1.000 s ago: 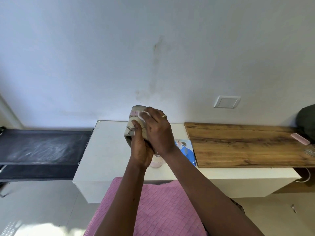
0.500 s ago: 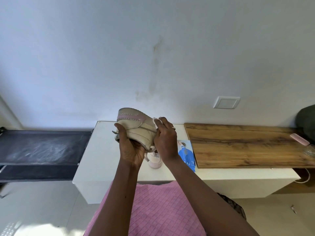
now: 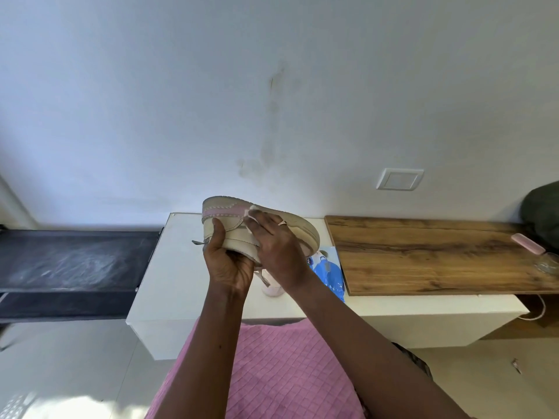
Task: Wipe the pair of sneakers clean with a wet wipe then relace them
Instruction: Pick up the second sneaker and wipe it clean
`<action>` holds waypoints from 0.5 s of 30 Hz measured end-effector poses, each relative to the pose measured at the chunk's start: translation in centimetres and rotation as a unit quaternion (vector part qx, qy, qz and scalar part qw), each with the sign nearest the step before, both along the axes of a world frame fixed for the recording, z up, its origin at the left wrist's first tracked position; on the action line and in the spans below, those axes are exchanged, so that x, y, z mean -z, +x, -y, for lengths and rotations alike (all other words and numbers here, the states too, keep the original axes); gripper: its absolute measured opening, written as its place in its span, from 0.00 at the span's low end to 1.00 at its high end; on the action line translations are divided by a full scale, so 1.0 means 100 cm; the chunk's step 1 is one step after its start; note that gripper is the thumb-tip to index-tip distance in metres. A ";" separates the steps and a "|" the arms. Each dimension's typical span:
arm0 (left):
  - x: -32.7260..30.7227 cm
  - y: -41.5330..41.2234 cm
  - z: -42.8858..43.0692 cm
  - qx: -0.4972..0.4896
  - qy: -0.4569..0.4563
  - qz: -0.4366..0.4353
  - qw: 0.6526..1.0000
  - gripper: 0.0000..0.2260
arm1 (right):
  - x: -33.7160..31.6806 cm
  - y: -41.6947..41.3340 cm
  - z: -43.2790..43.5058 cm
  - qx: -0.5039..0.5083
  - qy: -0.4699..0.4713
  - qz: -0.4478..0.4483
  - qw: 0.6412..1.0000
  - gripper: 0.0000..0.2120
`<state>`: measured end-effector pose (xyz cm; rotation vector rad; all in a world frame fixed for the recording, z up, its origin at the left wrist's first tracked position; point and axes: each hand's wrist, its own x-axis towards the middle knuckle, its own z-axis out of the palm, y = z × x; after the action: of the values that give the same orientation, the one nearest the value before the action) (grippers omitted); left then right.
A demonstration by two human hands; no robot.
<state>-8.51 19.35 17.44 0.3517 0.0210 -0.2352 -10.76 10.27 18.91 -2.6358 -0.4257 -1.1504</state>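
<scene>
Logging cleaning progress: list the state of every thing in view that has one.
held sneaker: raised, on its side, gripped by the left hand.
wet wipe: pressed against the held sneaker under fingers of the right hand.
second sneaker: resting on the white table, mostly hidden behind the hands.
wipes pack: lying flat on the table, partly hidden.

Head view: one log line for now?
phase: wiping | left hand: grips sneaker above table | right hand: presses wet wipe on it | other sneaker: on table
</scene>
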 end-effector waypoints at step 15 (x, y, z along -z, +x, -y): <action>0.004 -0.005 0.000 -0.019 -0.003 -0.007 1.000 0.14 | -0.001 -0.005 -0.020 0.038 0.041 -0.055 0.997 0.16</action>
<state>-8.97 19.33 17.04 0.3425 0.0414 -0.1992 -11.22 12.23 19.00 -2.6471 -0.2546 -1.0162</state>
